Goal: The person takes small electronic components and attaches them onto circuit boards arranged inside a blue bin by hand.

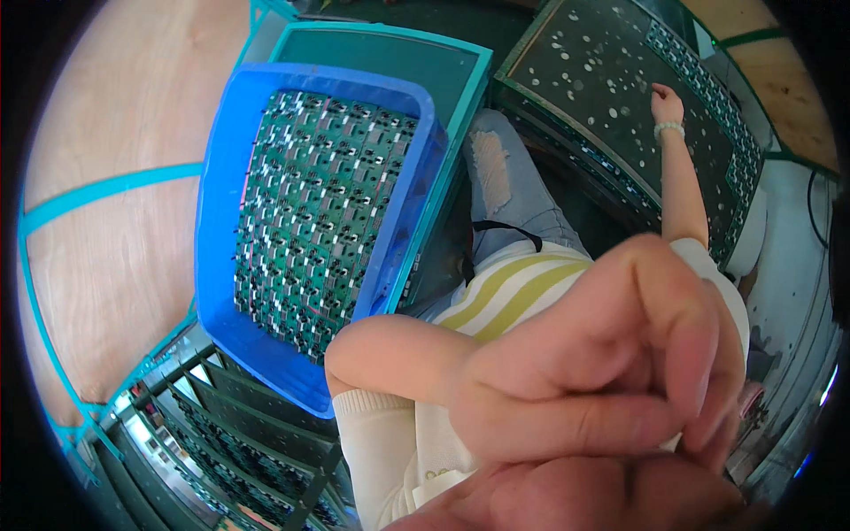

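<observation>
My left hand [611,354] is very large and close in front, at the lower right. Its fingers are curled in toward the thumb, and whatever lies between them is hidden. At the upper right my right arm stretches over a dark green work surface [567,66] strewn with small pale spots. My right hand [668,106], with a beaded bracelet [669,128] at its wrist, appears small there. Its fingers are curled, and I see nothing between them. Green circuit boards [695,71] line the far right edge of that surface.
A blue plastic bin [212,203] packed with rows of green circuit boards [323,195] stands on a teal-framed table [381,44] at the left. Slotted racks [239,425] with more boards are at the lower left. Wooden panels [106,292] rise beyond the bin.
</observation>
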{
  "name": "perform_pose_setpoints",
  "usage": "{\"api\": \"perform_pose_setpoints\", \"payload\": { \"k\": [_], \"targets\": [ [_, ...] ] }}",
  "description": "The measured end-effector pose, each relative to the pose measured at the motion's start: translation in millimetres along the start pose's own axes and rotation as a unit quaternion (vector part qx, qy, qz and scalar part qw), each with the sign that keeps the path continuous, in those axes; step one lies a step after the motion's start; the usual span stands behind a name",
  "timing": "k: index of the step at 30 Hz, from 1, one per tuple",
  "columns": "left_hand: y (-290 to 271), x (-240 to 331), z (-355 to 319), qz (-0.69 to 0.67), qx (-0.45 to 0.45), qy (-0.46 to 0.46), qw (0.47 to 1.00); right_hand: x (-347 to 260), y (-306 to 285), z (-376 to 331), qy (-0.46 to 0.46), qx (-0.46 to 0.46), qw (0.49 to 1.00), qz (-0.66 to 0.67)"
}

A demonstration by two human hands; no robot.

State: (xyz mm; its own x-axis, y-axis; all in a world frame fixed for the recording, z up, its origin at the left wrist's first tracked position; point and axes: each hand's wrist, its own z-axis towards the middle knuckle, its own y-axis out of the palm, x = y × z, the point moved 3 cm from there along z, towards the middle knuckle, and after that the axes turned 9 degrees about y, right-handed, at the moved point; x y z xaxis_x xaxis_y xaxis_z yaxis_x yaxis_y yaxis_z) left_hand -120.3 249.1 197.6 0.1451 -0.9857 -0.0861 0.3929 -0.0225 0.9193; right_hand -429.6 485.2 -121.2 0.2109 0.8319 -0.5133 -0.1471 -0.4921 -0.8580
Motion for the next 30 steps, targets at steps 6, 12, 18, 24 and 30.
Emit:
{"api": "perform_pose_setpoints", "payload": {
  "k": [6, 12, 18, 24, 30],
  "targets": [
    [-15, 19, 14, 0.083, 0.012, -0.023, 0.996, -2, 46, 24, -0.038, -0.019, 0.999, 0.033],
    [22, 74, 19, 0.319, -0.035, 0.126, 0.938, -38, 92, -13, -0.119, -0.083, 0.987, 0.072],
    [89, 105, -23, 0.273, -0.259, 0.187, 0.907, -79, 110, -51, -0.188, -0.134, 0.968, 0.094],
    [116, 137, -78, 0.291, -0.433, 0.004, 0.853, -103, 79, -53, -0.270, -0.073, 0.960, 0.029],
    [2, 184, -94, 0.658, -0.064, 0.007, 0.750, -80, -5, -35, -0.294, 0.067, 0.947, -0.114]
  ]
}}
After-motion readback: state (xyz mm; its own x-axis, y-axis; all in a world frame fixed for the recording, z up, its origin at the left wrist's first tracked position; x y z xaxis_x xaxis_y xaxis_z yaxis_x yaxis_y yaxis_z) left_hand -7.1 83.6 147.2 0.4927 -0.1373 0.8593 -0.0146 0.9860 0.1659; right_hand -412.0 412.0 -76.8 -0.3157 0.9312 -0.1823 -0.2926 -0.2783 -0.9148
